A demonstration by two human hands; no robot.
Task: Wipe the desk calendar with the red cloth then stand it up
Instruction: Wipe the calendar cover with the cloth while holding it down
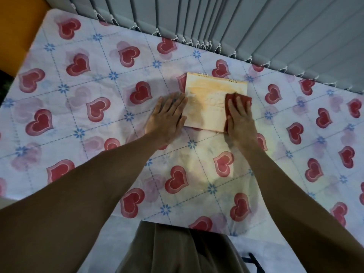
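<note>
The desk calendar (206, 101) lies flat on the table (78, 95) — the right hand (239, 117) presses the red cloth (234, 99) on it with straight fingers, and the left hand (167, 115) lies flat at its left edge, fingers together.

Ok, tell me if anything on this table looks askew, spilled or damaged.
Nothing is spilled or damaged. The desk calendar lies flat rather than standing, but that fits wiping: the right hand presses the red cloth on its right side, and the left hand rests flat at its left edge.
</note>
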